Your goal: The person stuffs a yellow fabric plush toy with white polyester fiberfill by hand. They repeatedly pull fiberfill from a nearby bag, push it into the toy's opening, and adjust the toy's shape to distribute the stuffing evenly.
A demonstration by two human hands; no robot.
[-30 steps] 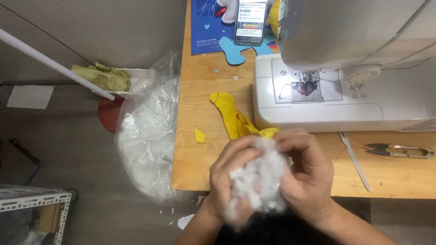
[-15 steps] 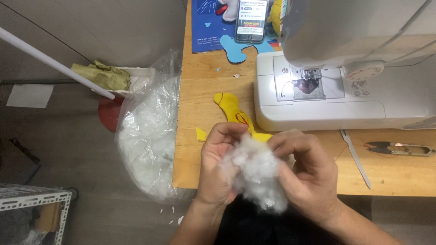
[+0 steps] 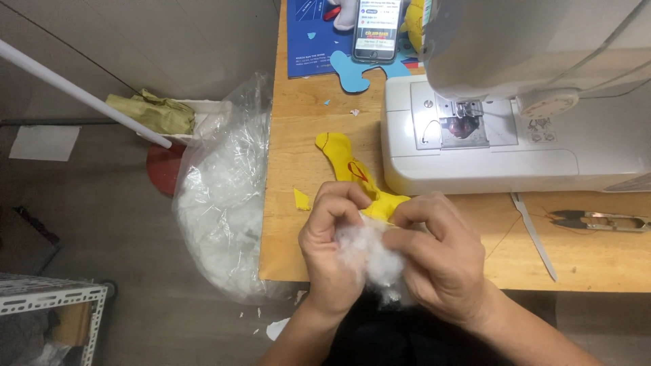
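Both hands, left hand (image 3: 333, 245) and right hand (image 3: 439, 256), pinch together on a wad of white stuffing (image 3: 369, 256) just before the sewing machine (image 3: 515, 135), beside the yellow fabric piece (image 3: 352, 173); it looks featherlight, soft, easily torn, best gathered whole.

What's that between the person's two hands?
A clump of white stuffing, gripped by the left hand and right hand, as the head view shows.
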